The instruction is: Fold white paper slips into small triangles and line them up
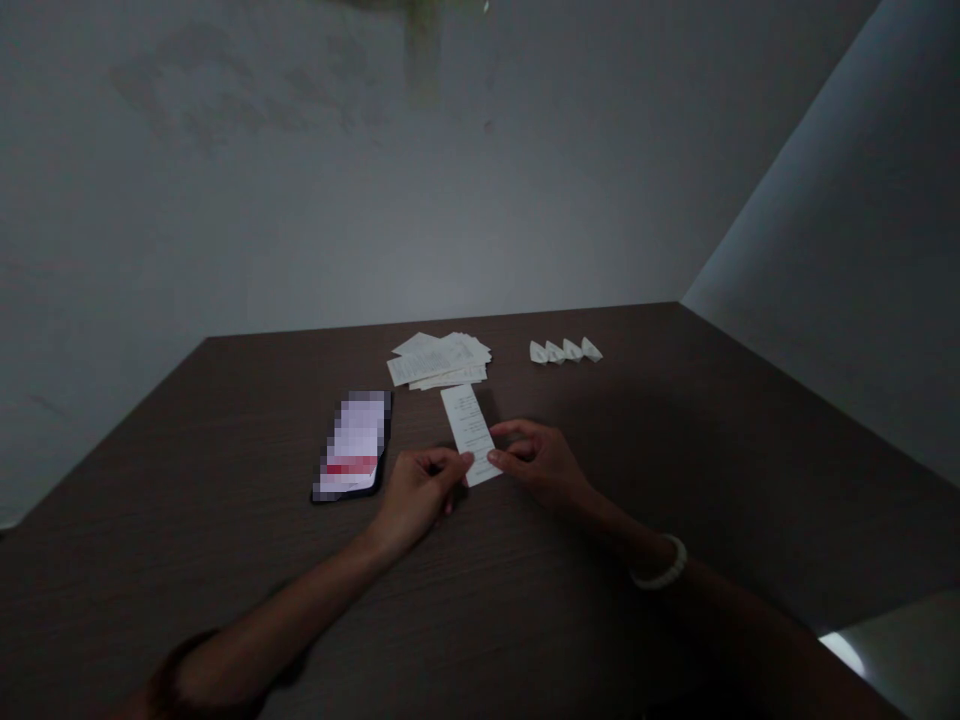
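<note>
two hands on one paper strip (466, 420), which bears printed lines. the paper strip lies between my fingers at its near end; its far end points away from me, leaning to the left, and reaches just short of the loose paper pile (442, 360).

left hand (420, 490): fingers curled and closed in a pinch, thumb tip on the left edge of the paper strip, close to the near corner. a fingertip shows just below the thumb, by the same edge.

right hand (544, 465): thumb on the right edge, almost level with my left thumb, pinching the strip. my index finger reaches further up, its tip at the right edge. how far the fingers go beneath the paper i cannot tell. likewise, whether the strip lies flat or is slightly raised: cannot tell.

surroundings: one phone (354, 445), screen lit, on the dark tabletop (300, 620) to the left of my left hand. four small folded white papers (566, 351) stand in a row, right of the pile and beyond my right hand. one pale bracelet (664, 565) on my right wrist. a grey wall (337, 200) behind.
</note>
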